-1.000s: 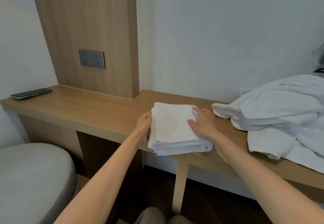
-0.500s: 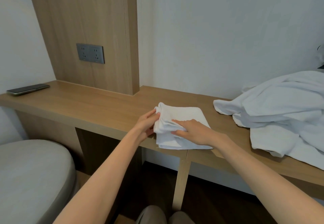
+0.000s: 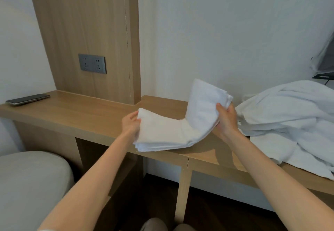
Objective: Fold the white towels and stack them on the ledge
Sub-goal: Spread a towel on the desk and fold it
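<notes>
Layers of the white towel point(image 3: 168, 131) could splay or slide off the counter point(image 3: 81, 115) edge: right hand point(image 3: 226, 122) grips its raised end, left hand point(image 3: 130, 125) pinches the other.

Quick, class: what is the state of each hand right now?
Left hand: closed, gripping the left end of the folded white towel.
Right hand: closed, gripping the towel's raised right end.

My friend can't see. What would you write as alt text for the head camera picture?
The left hand and right hand grip the ends of a folded white towel on a wooden ledge, its right end raised. A heap of unfolded towels lies to the right; a phone lies far left.
</notes>
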